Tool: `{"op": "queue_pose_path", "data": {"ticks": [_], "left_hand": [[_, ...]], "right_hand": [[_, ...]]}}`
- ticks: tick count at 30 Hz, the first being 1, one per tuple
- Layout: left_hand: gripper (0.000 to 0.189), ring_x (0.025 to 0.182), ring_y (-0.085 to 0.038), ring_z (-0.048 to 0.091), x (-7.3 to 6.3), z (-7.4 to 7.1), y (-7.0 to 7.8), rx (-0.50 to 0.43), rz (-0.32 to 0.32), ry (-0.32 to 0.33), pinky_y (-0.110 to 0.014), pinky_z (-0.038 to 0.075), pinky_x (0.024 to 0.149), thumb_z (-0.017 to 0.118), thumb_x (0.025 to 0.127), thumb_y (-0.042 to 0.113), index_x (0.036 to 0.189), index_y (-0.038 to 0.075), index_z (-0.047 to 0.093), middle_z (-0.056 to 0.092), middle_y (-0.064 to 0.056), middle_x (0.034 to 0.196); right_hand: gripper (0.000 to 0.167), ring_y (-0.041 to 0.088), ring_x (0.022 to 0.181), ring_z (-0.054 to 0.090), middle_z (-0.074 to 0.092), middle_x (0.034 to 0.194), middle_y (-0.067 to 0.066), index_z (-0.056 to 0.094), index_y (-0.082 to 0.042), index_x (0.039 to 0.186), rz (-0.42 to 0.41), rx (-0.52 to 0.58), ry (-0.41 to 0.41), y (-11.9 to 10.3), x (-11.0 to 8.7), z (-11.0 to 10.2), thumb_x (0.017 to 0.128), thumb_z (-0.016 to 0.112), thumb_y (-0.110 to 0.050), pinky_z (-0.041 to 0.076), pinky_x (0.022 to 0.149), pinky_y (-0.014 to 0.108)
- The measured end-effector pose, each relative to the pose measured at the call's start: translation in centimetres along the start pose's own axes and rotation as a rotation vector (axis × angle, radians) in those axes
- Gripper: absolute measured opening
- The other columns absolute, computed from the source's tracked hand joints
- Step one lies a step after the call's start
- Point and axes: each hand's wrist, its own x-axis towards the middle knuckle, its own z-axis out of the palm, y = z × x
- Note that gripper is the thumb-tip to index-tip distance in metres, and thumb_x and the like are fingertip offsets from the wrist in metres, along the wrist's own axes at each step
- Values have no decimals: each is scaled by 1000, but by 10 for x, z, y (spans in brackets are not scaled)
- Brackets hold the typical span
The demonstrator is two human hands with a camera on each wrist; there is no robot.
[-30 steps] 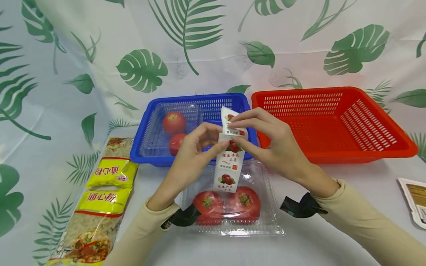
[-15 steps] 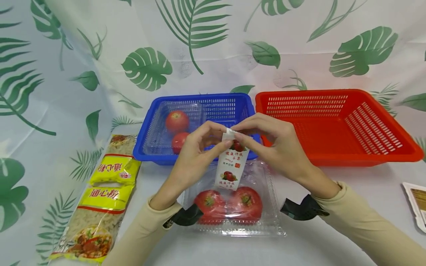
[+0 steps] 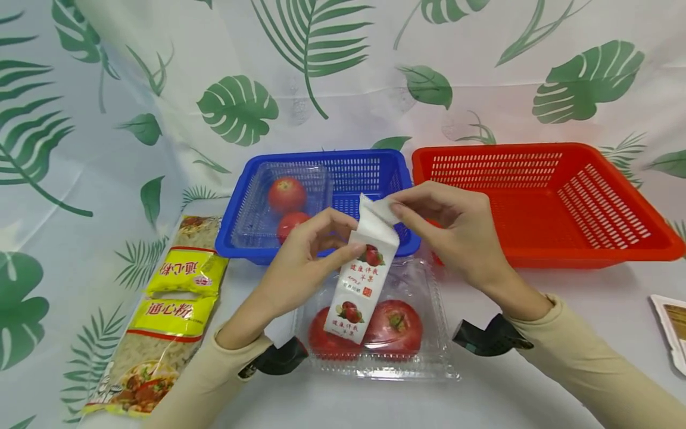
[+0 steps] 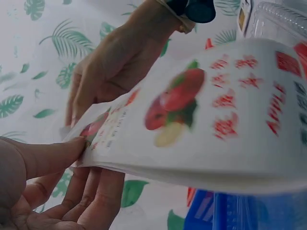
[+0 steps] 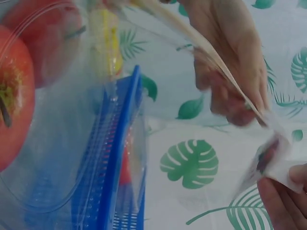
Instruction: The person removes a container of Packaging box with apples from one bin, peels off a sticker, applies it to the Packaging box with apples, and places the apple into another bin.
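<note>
While left fingers (image 3: 343,256) pinch apple-label strip (image 3: 355,295), right fingers (image 3: 416,220) pinch folded end (image 3: 383,208): probably peeling; next needs clean separation, boxed apples (image 3: 395,329) below fingers.

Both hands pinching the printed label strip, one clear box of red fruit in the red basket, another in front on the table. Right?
Wrong basket: that clear box of red fruit sits in the blue basket, per the head view. Rest stands: left hand and right hand both pinch the printed label strip; another box is in front on the table.
</note>
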Motion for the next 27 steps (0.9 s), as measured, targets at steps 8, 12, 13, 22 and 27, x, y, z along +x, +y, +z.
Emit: {"op": "queue_pose_path", "data": {"ticks": [8,12,13,22,27], "left_hand": [[18,98,-26,71,-32,-30,2,3,-71,0,-34,58,80,67,102,4,119,4,61,69,-10,111],[20,102,-28,70,-55,-50,5,-7,-146,49,-36,61,83,66,103,7,121,3,59,69,-12,115],[20,102,-28,69,-61,-56,5,-13,-158,63,-36,61,82,65,104,7,122,2,58,69,-12,116],[26,91,-24,72,-99,-95,-26,0,-323,139,-36,63,74,64,104,7,129,2,57,67,-7,111],[32,94,-21,70,-112,-102,-52,-33,-487,54,-37,62,76,64,105,13,131,-2,54,68,-7,114]], "right_hand": [[29,12,94,77,79,102,3,74,12,108,31,86,74,3,-3,-8,83,71,26,60,84,22],[27,13,94,77,79,102,4,75,11,108,27,108,69,5,-4,-9,84,71,24,60,84,22],[26,13,94,77,79,102,4,75,11,108,25,113,69,6,-4,-10,85,71,23,60,84,22],[19,14,92,77,79,101,6,74,12,105,10,188,66,10,-6,-13,88,74,17,60,83,23],[27,15,94,77,79,101,6,74,13,106,19,194,56,11,-6,-14,83,69,27,60,84,24]]}}
